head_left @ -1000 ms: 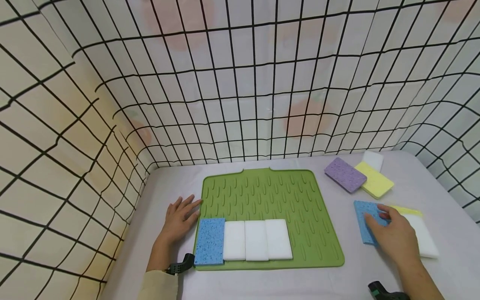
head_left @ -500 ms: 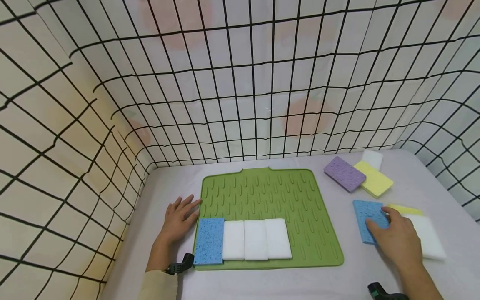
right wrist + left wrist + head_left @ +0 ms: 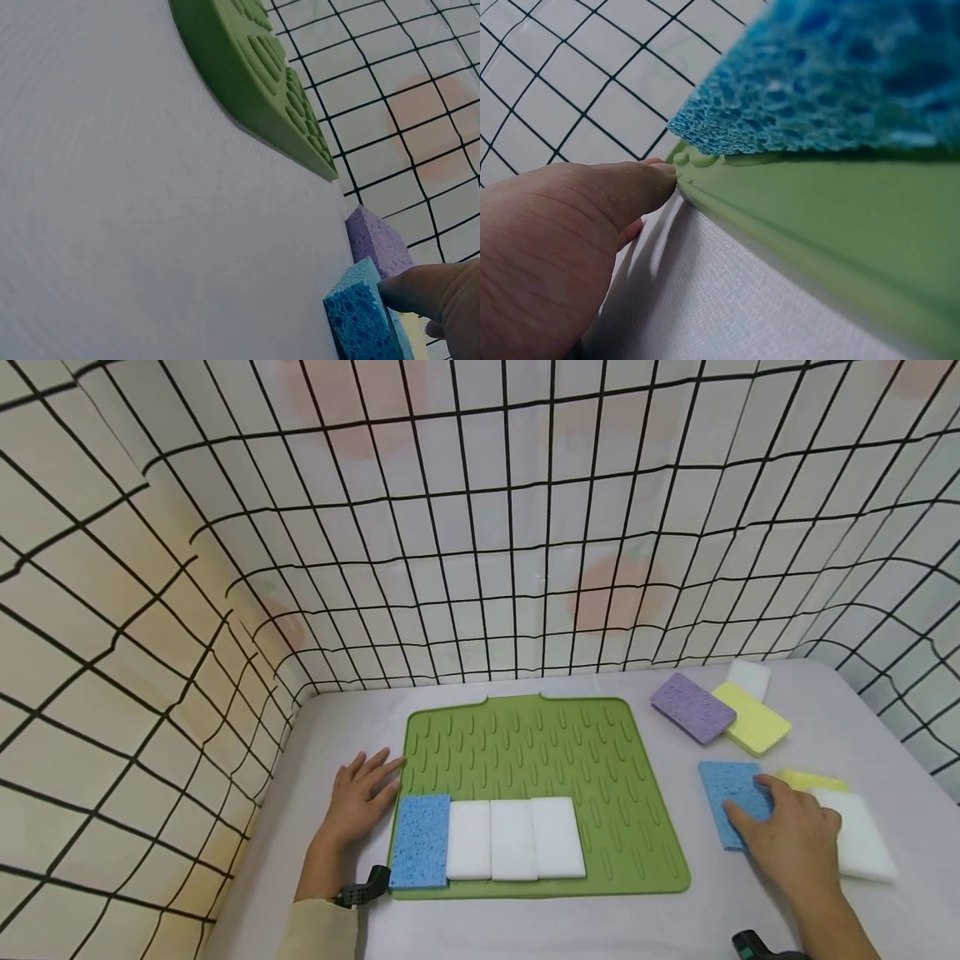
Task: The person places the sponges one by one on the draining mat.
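The left hand (image 3: 362,802) lay, fingers spread, at the left edge of the green mat (image 3: 517,747); well apart, the right hand (image 3: 797,837) pinched a blue sponge (image 3: 737,787) right of the mat.

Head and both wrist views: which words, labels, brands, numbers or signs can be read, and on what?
None. The blue sponge at the right hand, the white sponges and the green ridged mat show no lettering; any on the black wrist devices is too small to read.
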Tool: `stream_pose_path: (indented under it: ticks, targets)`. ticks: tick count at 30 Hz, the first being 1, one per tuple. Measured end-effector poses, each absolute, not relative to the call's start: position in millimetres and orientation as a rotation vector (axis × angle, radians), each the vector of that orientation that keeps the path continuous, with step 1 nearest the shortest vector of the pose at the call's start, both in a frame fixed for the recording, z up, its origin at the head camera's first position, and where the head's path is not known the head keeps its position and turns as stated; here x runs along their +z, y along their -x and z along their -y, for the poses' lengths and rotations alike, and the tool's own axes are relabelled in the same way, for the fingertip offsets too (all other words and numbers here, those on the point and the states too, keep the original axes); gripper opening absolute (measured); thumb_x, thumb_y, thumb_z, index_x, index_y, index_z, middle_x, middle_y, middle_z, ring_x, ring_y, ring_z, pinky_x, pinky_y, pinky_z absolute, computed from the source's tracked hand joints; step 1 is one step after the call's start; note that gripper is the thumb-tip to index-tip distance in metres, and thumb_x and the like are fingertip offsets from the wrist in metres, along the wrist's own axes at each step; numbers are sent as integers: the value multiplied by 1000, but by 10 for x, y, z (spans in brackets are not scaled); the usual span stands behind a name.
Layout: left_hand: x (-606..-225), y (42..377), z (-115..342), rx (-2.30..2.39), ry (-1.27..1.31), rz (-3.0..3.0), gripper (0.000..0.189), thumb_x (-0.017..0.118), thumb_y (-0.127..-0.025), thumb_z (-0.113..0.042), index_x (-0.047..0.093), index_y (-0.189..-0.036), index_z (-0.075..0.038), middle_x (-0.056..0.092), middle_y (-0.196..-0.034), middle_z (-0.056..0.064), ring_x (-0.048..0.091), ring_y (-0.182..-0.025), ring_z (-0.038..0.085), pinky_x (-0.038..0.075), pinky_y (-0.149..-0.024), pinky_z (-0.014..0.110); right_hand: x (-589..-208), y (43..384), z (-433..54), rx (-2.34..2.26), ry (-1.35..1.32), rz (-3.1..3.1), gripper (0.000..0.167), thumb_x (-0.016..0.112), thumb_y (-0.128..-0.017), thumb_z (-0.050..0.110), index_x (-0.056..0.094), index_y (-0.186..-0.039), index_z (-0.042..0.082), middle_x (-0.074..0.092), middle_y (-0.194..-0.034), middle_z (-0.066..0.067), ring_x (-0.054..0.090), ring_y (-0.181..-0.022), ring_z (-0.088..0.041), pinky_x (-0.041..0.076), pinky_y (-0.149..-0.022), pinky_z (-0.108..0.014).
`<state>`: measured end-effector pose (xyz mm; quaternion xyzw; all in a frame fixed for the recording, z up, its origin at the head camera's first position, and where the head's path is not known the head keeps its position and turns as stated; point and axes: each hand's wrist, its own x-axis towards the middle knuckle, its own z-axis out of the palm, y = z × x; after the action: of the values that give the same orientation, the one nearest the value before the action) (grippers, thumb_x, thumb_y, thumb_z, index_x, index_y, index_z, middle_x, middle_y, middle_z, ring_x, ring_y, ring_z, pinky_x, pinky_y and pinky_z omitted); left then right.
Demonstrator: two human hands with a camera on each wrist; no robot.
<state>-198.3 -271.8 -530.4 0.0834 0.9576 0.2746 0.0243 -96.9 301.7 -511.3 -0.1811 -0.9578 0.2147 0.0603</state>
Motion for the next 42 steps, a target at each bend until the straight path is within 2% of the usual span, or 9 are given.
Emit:
stream_pose_path:
  ticks: [3, 6, 13, 19, 24, 28, 30, 36, 42]
  targets:
    - [-5308, 1982, 2713, 861, -245, -2960, 46, 58, -104, -32, 55, -149, -25, 36, -166, 7, 13, -159, 40, -3, -127, 63, -5085, 967, -2985, 726, 589, 2913, 80, 68, -95, 45, 40, -148, -6, 34, -142, -47, 37, -124, -65, 33, -98, -73]
    - [-5311, 1980, 2712, 867, -242, -2968, 45, 58, -104, -32, 55, -149, -25, 37, -166, 7, 13, -159, 40, -3, -127, 63, -5044, 959, -2954, 812, 609, 2914, 83, 67, -96, 46, 35, -153, -3, 33, -142, -43, 41, -122, -62, 42, -90, -72]
    - [-5315, 1976, 2707, 855, -229, -2981, 45, 58, -104, -32, 55, -149, -25, 38, -166, 7, 14, -159, 39, -2, -128, 62, -4968, 945, -2964, 965, 610, 2900, 75, 57, -101, 47, 36, -154, -2, 53, -133, -37, 61, -109, -50, 52, -74, -53]
    - [-5315, 1961, 2705, 866, -219, -2980, 45, 58, -104, -31, 56, -148, -24, 38, -165, 8, 15, -159, 40, -2, -127, 63, -4922, 921, -2890, 1034, 660, 2810, 66, 52, -103, 46, 39, -156, 7, 59, -129, -30, 61, -106, -39, 46, -68, -38]
    - [-5318, 1969, 2705, 870, -223, -2973, 45, 59, -104, -32, 56, -148, -25, 38, -165, 7, 15, -159, 40, -2, -128, 62, -4868, 914, -2719, 1107, 627, 2690, 61, 56, -102, 44, 45, -154, 14, 62, -129, -25, 56, -91, -6, 44, -62, -23]
    - [-5300, 1985, 2720, 878, -235, -2984, 45, 59, -104, -30, 56, -148, -24, 39, -165, 8, 15, -159, 40, -1, -127, 63, -4865, 940, -2532, 1225, 496, 2699, 60, 57, -103, 45, 45, -153, 14, 62, -128, -23, 48, -82, 17, 47, -62, -20]
    - [-5291, 1994, 2729, 882, -239, -2988, 45, 59, -104, -30, 57, -148, -23, 39, -165, 8, 16, -158, 41, -1, -127, 64, -4891, 964, -2418, 1261, 422, 2736, 60, 57, -103, 45, 45, -153, 13, 62, -127, -21, 52, -84, 16, 49, -65, -22]
    - [-5302, 1999, 2744, 866, -262, -2995, 45, 59, -104, -31, 57, -147, -22, 40, -164, 10, 17, -157, 43, 1, -126, 66, -5039, 1031, -2100, 1268, 242, 2840, 60, 57, -103, 48, 46, -149, 11, 63, -123, -17, 67, -91, -14, 52, -69, -27]
    - [-5327, 1995, 2752, 883, -268, -2993, 44, 59, -103, -31, 57, -147, -23, 40, -164, 9, 17, -158, 42, 0, -127, 65, -5132, 1061, -1908, 1242, 142, 2835, 53, 63, -101, 40, 53, -143, 9, 67, -117, -14, 65, -81, -9, 51, -64, -25]
